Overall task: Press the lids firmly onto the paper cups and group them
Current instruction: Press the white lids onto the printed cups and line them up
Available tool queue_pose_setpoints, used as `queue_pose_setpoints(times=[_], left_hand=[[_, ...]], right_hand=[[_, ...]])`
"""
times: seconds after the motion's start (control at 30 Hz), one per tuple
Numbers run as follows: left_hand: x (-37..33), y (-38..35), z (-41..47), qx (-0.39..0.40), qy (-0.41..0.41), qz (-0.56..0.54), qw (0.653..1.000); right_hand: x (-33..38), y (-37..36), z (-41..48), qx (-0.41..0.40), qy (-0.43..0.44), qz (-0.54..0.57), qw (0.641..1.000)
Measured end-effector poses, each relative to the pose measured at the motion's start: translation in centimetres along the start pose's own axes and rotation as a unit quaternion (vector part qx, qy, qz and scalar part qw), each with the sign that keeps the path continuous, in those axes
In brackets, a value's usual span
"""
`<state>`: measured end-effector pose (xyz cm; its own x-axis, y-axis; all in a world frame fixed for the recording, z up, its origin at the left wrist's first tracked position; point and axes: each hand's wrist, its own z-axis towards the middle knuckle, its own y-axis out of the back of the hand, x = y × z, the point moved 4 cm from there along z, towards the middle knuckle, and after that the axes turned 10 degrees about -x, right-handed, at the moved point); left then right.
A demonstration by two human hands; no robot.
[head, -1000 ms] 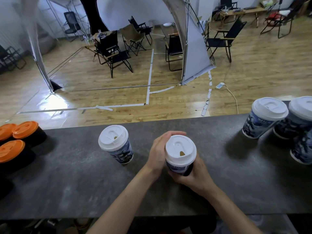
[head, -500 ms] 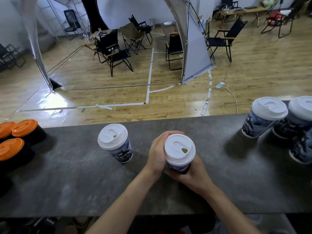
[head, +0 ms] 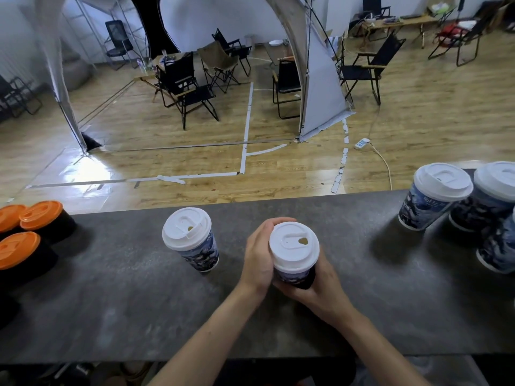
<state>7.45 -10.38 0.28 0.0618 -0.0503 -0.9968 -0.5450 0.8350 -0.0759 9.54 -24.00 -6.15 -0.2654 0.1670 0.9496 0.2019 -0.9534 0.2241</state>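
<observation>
A blue-patterned paper cup with a white lid [head: 294,247] is at the middle of the grey counter [head: 111,302], held between both hands. My left hand [head: 257,254] wraps its left side, fingers curling over the far rim of the lid. My right hand [head: 320,285] grips the cup body from below and the right. A second lidded cup [head: 192,240] stands alone just to the left. A group of three lidded cups [head: 437,195] stands at the far right, two of them cut off by the frame edge.
Three black cups with orange lids [head: 41,218] cluster at the counter's left end. Beyond the counter's far edge lies a wooden floor with folding chairs [head: 186,87] and a tent frame.
The cup in my hands has turned a little, so the lid's drink hole now sits further to the right. Both hands keep their hold. The other cups have not moved.
</observation>
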Motion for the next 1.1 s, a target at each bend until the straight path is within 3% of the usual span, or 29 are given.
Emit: queue_pose_setpoints(times=[0.13, 0.3, 0.5, 0.7, 0.87, 1.1], left_hand=[[-0.7, 0.1, 0.9, 0.068, -0.012, 0.016, 0.997], [0.2, 0.3, -0.4, 0.003, -0.002, -0.004, 1.0], [-0.6, 0.0, 0.5, 0.084, 0.005, 0.005, 0.996], [0.1, 0.4, -0.4, 0.028, -0.013, 0.016, 0.999], [-0.5, 0.1, 0.6, 0.094, -0.005, 0.019, 0.995], [-0.1, 0.2, -0.2, 0.058, -0.015, 0.005, 0.998]], right_hand=[[-0.2, -0.1, -0.2, 0.026, 0.009, -0.008, 1.0], [-0.1, -0.2, -0.1, 0.018, 0.002, -0.002, 1.0], [-0.4, 0.0, -0.3, 0.021, 0.013, -0.019, 1.0], [0.0, 0.0, -0.2, 0.005, -0.001, 0.002, 1.0], [-0.3, 0.1, -0.3, 0.023, 0.008, -0.008, 1.0], [-0.2, 0.2, -0.2, 0.008, -0.003, 0.007, 1.0]])
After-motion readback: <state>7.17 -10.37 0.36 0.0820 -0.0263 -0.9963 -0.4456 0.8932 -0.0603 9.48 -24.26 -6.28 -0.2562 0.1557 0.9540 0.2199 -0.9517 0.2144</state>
